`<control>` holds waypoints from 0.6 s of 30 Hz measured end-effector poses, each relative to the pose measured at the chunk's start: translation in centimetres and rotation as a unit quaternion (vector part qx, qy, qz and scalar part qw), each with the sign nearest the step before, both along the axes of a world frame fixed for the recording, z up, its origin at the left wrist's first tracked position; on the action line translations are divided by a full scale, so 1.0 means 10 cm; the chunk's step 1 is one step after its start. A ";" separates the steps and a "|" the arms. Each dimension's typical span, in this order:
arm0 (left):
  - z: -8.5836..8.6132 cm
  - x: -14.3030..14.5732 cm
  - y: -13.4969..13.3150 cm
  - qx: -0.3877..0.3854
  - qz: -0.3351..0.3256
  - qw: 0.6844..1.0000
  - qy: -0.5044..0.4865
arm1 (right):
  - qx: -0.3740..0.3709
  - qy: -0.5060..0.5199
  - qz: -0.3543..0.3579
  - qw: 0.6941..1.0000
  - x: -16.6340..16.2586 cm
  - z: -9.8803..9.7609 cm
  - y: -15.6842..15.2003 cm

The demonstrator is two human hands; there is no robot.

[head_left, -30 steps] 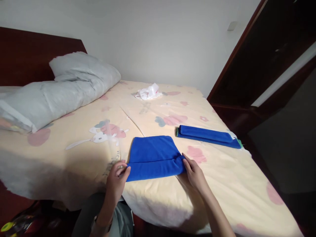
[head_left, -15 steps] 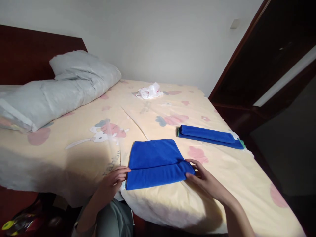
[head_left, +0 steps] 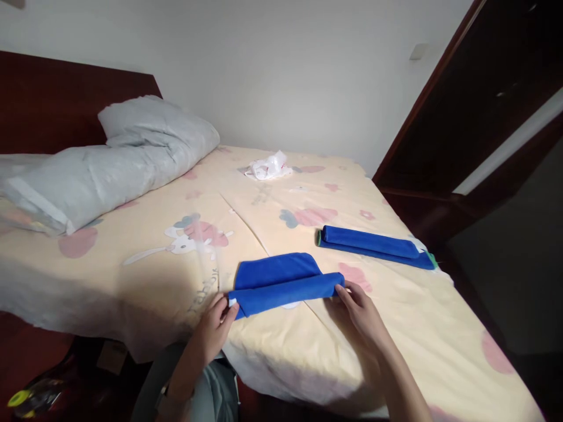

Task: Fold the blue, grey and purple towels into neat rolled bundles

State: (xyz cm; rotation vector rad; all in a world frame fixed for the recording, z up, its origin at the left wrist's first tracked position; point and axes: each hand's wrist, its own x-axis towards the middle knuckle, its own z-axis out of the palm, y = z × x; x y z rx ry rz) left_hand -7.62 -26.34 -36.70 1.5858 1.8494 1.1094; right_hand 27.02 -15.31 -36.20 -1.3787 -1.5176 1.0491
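Observation:
A blue towel (head_left: 285,291) lies near the front edge of the bed, its near part folded over into a long narrow band while the far part stays flat. At the band's left end, my left hand (head_left: 216,322) pinches the cloth beside a small white tag. My right hand (head_left: 357,305) grips the right end between thumb and fingers. To the right, apart from both hands, rests a second blue towel (head_left: 373,243), folded into a narrow strip with green edging at its ends.
The bed sheet (head_left: 272,228) has rabbit and carrot prints. A grey quilt (head_left: 132,170) is bunched at the left by the dark headboard (head_left: 74,105). A crumpled white plastic bag (head_left: 269,166) lies towards the wall. A yellow-capped bottle (head_left: 33,398) is on the floor at lower left.
The near part of the towel has been turned over away from me, making it narrower. Both hands have moved with it, and the left now grips the corner with the tag.

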 end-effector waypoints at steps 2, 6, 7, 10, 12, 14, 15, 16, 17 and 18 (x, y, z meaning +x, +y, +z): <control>0.01 0.03 0.01 0.008 0.052 0.998 0.028 | -0.041 0.013 -0.005 0.999 0.02 0.05 -0.01; 0.00 0.05 0.03 0.011 0.087 0.995 0.047 | -0.088 0.008 -0.001 0.996 0.04 0.05 -0.02; -0.02 0.05 0.04 0.007 0.090 0.995 0.048 | -0.095 0.010 -0.001 0.995 0.02 0.03 -0.02; -0.08 0.07 0.06 0.002 0.112 0.993 -0.021 | -0.094 -0.002 -0.023 0.995 -0.04 0.00 -0.02; -0.12 0.11 0.08 0.011 0.113 0.986 -0.119 | -0.075 -0.039 -0.039 0.996 -0.08 -0.01 -0.02; -0.11 0.13 0.07 0.033 0.094 0.979 -0.180 | -0.047 -0.056 -0.042 0.996 -0.08 -0.01 -0.01; -0.09 0.14 0.06 0.047 0.081 0.978 -0.184 | -0.034 -0.050 -0.043 0.997 -0.06 0.00 0.00; -0.05 0.14 0.04 0.063 0.072 0.980 -0.175 | -0.024 -0.036 -0.048 0.998 -0.03 0.00 0.01; -0.01 0.13 0.02 0.076 0.064 0.982 -0.162 | -0.017 -0.020 -0.055 0.998 0.01 0.00 0.02; 0.02 0.12 0.00 0.078 0.054 0.985 -0.147 | -0.014 -0.006 -0.060 0.998 0.05 0.00 0.02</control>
